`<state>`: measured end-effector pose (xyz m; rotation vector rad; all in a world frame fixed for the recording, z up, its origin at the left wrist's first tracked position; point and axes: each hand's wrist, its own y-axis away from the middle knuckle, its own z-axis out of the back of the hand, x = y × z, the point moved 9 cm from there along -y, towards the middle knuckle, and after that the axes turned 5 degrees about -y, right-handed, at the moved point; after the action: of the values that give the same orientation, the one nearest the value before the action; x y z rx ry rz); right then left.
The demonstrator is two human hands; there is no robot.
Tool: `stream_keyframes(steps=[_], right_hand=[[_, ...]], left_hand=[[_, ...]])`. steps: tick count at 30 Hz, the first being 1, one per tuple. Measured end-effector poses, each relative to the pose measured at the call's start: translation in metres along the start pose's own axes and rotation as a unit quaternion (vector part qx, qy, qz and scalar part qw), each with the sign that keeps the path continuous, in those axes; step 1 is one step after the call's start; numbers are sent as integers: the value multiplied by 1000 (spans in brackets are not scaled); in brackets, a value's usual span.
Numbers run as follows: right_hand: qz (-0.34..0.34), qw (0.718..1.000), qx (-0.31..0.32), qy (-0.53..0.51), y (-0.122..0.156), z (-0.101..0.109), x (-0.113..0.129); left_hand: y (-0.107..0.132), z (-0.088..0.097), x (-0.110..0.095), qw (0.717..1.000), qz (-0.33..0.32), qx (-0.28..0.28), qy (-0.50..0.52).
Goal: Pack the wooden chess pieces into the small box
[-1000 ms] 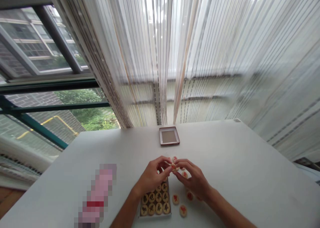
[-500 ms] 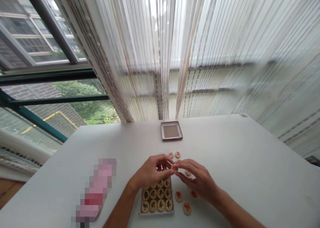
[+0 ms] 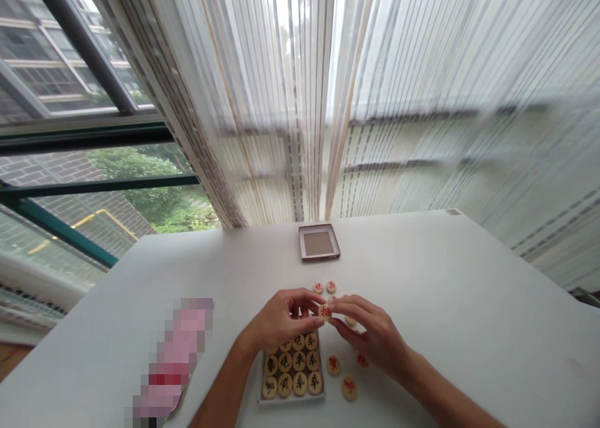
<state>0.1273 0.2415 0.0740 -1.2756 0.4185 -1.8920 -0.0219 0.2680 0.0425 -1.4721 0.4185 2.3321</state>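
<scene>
Between my two hands is a round wooden xiangqi piece [image 3: 324, 312] with a red character, tilted so its face shows. My left hand [image 3: 285, 318] pinches it from the left with thumb and fingers. From the right, the fingertips of my right hand [image 3: 368, 331] grip the same piece. Below my left hand lies an open box [image 3: 291, 401] with rows of black-lettered pieces [image 3: 299, 361]; my hand hides its far part. Loose red-lettered pieces [image 3: 333, 365] are scattered on the table right of the box, some partly under my right hand.
A shallow box lid [image 3: 319, 243] lies near the table's far edge. Two red pieces [image 3: 325, 287] sit just beyond my hands. At left on the white table [image 3: 435, 278] is a blurred-out pink object [image 3: 180, 353]. Striped curtains [image 3: 300, 103] and a window stand behind.
The view has shifted slightly, moving everything a little to the left. Both hands keep hold of the same red-lettered piece over the box's far right corner.
</scene>
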Motion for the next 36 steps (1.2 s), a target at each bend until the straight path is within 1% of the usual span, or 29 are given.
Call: stream_keyframes(steps=[5, 9, 14, 21, 25, 30, 36], right_hand=[[-1, 1000, 0, 2, 0, 0, -1], [-11, 1000, 7, 7, 0, -1, -2], [-17, 1000, 1, 5, -2, 0, -1], [-38, 999, 1, 3, 1, -2, -6], [-41, 999, 6, -17, 1, -5, -6], [-40, 999, 4, -33, 1, -5, -4], [-48, 998, 3, -31, 1, -4, -7]], left_hand=[[-1, -3, -2, 1000, -8, 7, 27], [-1, -4, -2, 1000, -12, 1, 28], [-3, -6, 0, 997, -12, 0, 70], [-2, -1, -8, 999, -20, -27, -3], [-2, 0, -9, 999, -28, -36, -2], [-3, 0, -9, 998, -33, -50, -27], [-4, -1, -10, 998, -42, -53, -3]])
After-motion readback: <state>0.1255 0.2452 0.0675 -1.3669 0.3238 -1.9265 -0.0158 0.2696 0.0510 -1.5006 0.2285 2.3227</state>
